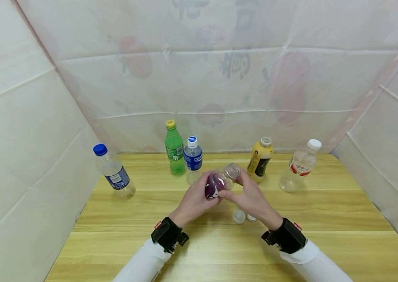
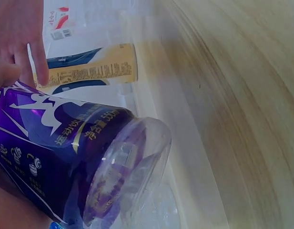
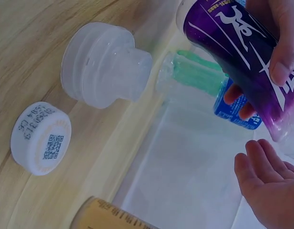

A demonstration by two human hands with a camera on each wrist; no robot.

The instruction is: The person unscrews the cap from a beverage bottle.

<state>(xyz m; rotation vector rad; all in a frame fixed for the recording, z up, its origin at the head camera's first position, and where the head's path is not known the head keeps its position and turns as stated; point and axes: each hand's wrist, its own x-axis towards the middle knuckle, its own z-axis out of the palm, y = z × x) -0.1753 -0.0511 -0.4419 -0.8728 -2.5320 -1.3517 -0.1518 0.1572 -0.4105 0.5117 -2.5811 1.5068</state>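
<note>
The purple-labelled bottle is held tilted above the middle of the desk, its uncapped mouth turned upward and to the right; its label is clasped by the curled left grip; its side is touched by the thumb of the right grip, whose fingers are left loosely spread just beside the neck. On the desk near the right wrist, a translucent cap and a white cap are set close together; a QR code is borne by the white one. Farther back, a green bottle is stood close beside a small blue-labelled bottle; a yellow bottle and a red-labelled bottle are placed to the right; a blue-capped bottle is placed well apart at the left.
</note>
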